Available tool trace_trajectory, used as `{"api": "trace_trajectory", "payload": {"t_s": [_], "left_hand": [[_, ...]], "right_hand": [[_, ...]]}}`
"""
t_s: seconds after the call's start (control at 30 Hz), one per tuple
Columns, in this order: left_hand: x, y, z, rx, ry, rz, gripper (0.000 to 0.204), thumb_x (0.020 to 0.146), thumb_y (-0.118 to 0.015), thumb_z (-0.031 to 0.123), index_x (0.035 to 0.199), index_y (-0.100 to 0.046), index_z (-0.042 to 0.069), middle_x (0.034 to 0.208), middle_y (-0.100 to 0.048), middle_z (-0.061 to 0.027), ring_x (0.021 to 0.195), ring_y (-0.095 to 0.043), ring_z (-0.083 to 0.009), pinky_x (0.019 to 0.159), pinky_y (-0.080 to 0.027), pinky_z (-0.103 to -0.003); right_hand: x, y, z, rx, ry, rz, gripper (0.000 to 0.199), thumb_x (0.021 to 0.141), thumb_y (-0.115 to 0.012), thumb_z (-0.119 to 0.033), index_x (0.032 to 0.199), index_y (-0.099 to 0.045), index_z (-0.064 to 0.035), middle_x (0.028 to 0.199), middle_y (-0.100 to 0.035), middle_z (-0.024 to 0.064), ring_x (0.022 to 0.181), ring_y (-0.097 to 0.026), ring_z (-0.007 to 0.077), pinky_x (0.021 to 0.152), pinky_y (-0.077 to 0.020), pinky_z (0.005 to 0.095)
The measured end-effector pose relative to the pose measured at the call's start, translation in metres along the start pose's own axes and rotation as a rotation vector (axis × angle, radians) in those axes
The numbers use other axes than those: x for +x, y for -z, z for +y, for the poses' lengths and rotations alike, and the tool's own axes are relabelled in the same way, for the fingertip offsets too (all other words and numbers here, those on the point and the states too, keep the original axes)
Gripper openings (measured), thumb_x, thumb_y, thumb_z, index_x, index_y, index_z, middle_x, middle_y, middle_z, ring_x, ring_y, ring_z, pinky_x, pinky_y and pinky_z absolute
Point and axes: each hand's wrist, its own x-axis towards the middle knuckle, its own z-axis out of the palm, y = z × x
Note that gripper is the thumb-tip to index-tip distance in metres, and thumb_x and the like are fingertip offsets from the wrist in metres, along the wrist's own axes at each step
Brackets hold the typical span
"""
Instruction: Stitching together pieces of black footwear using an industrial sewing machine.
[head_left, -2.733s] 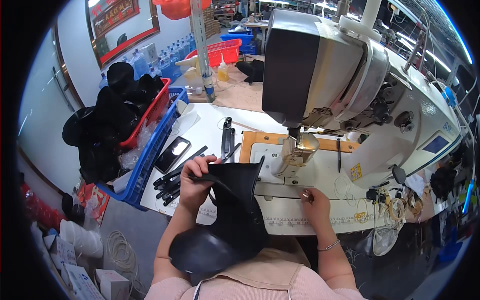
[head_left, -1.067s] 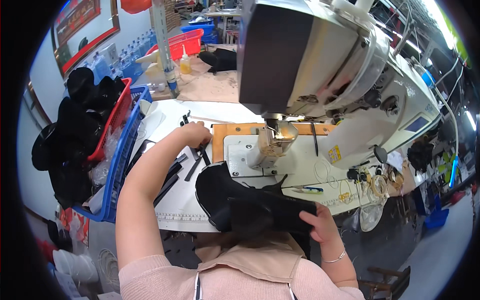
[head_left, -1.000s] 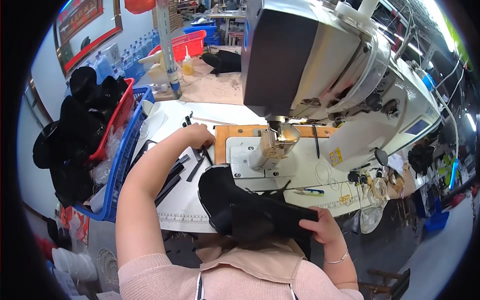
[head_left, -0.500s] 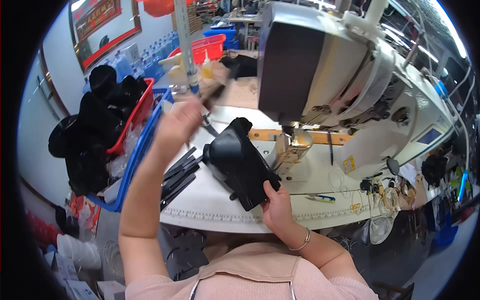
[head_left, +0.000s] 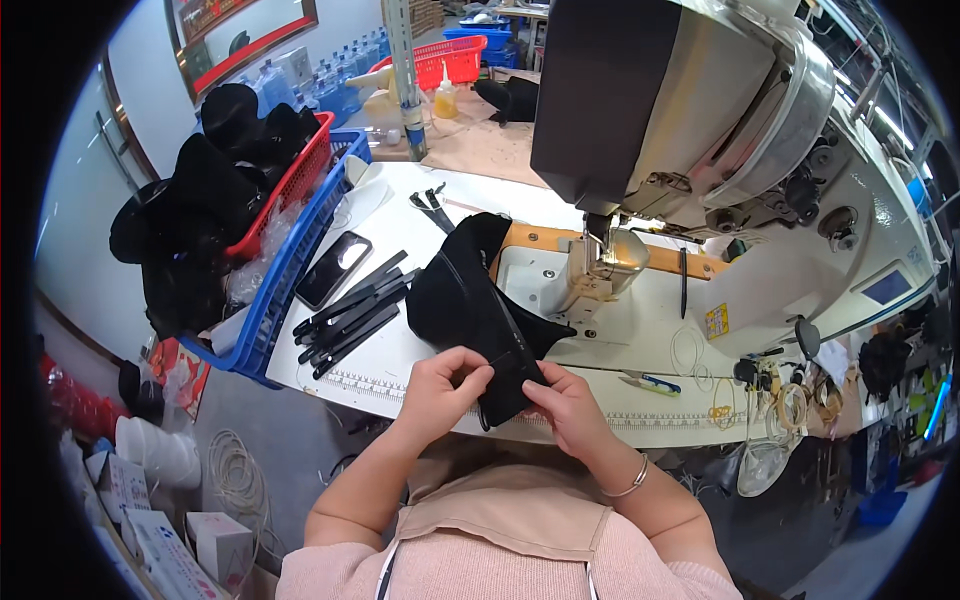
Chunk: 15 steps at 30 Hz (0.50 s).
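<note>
Over the front of the white sewing table lies a black curved sewn piece (head_left: 455, 295), broad and rounded at its far end, with its matte side up and a seam running down it. My left hand (head_left: 448, 388) has thumb and forefinger pinched on the near, narrow end, at its left edge. At the right edge of that end, my right hand (head_left: 568, 405) grips the piece with the thumb on top. Just beyond and to the right stands the post-bed sewing machine (head_left: 605, 270), the piece's pointed right corner lying close to its post.
Several black strips (head_left: 350, 315) and a phone (head_left: 335, 270) lie on the left of the table. A blue crate (head_left: 270, 310) and a red basket (head_left: 290, 180) hold black shaped pieces. Thread snips (head_left: 652, 383) and a black pen-like tool (head_left: 684, 282) lie right.
My left hand has come down from the upper left, where it held a blurred dark thing, to the piece's near end. The piece has turned from its glossy side to its matte side.
</note>
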Motion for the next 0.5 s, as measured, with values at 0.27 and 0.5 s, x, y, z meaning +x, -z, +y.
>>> {"api": "trace_trajectory", "payload": {"t_s": [0.27, 0.5], "left_hand": [[-0.001, -0.011, 0.005, -0.017, -0.002, 0.074, 0.009, 0.082, -0.067, 0.008, 0.081, -0.061, 0.001, 0.068, -0.060, 0.0007, 0.061, -0.053, -0.0038, 0.056, -0.041, -0.018], [-0.001, -0.014, 0.006, 0.005, -0.012, 0.083, 0.010, 0.081, -0.069, 0.008, 0.080, -0.061, 0.001, 0.066, -0.060, 0.0006, 0.060, -0.053, -0.0039, 0.055, -0.042, -0.018]], "right_hand": [[0.001, 0.003, -0.009, -0.171, -0.008, -0.076, 0.029, 0.086, -0.061, -0.004, 0.115, -0.057, -0.0008, 0.096, -0.064, 0.0040, 0.078, -0.061, 0.0093, 0.065, -0.0530, 0.0222], [0.000, 0.002, -0.012, -0.198, -0.005, -0.085, 0.028, 0.087, -0.061, -0.004, 0.114, -0.057, 0.0007, 0.096, -0.063, 0.0044, 0.075, -0.060, 0.0081, 0.066, -0.0525, 0.0218]]}}
